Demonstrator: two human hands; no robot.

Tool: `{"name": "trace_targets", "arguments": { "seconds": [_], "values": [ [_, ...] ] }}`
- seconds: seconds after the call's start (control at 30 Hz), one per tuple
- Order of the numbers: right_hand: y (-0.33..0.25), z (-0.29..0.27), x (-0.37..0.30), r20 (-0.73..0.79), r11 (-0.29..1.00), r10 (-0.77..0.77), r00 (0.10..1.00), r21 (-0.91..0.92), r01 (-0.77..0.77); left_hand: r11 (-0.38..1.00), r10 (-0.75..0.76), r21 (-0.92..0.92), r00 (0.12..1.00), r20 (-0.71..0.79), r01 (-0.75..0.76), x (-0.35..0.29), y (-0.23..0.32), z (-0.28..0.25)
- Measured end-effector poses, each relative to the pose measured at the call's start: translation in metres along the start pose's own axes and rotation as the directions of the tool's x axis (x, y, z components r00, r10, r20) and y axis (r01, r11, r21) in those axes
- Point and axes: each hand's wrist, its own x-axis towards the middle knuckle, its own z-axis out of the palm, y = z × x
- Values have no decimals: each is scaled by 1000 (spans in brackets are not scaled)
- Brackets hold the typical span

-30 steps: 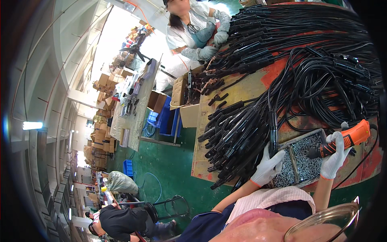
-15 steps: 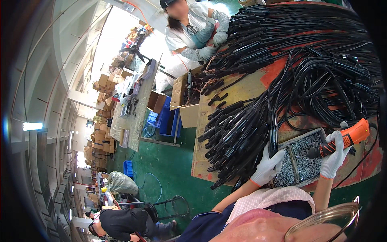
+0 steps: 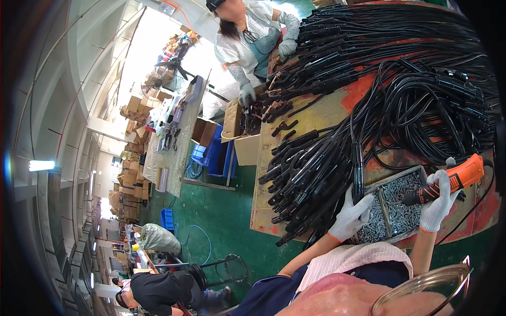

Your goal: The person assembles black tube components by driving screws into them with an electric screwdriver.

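My left hand [image 3: 349, 218], in a white knit glove, is closed around the lower end of a black cable handle [image 3: 358, 168] that stands near the heap's right side. My right hand [image 3: 437, 203], gloved too, grips an orange and black power screwdriver [image 3: 465, 175]. Its black nose points left, over a grey tray [image 3: 392, 178] of small silver screws [image 3: 403, 203]. A divider splits the tray into compartments. The left fingers rest beside the tray's left edge. Whether the screwdriver's tip touches anything, I cannot tell.
A large heap of black handles [image 3: 311, 179] and looped cables [image 3: 390, 105] covers much of the worn table [image 3: 263, 210]. Across it, a co-worker [image 3: 253, 42] reaches into a cardboard box [image 3: 247, 150]. The screwdriver's cord [image 3: 474, 210] trails at right. Another person [image 3: 163, 289] bends at lower left.
The co-worker's nearer hand has moved from the table edge down into the cardboard box, onto a tool there. My own hands, the handle and the screwdriver stay almost still.
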Motion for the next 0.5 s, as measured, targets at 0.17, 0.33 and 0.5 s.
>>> {"name": "trace_targets", "arguments": {
  "seconds": [0.17,0.33,0.5],
  "values": [
    [-3,-4,-1,14,1000,-2,1000,12,2,1000,3,-18,1000,-18,-4,-3,-4,2],
    [-9,-8,-1,-20,999,-19,1000,-48,18,1000,2,-28,999,32,-1,8,-17,-2],
    [-18,4,-2,4,998,-66,998,8,66,739,385,511,898,216,-439,2,-24,-20]
  ]
}}
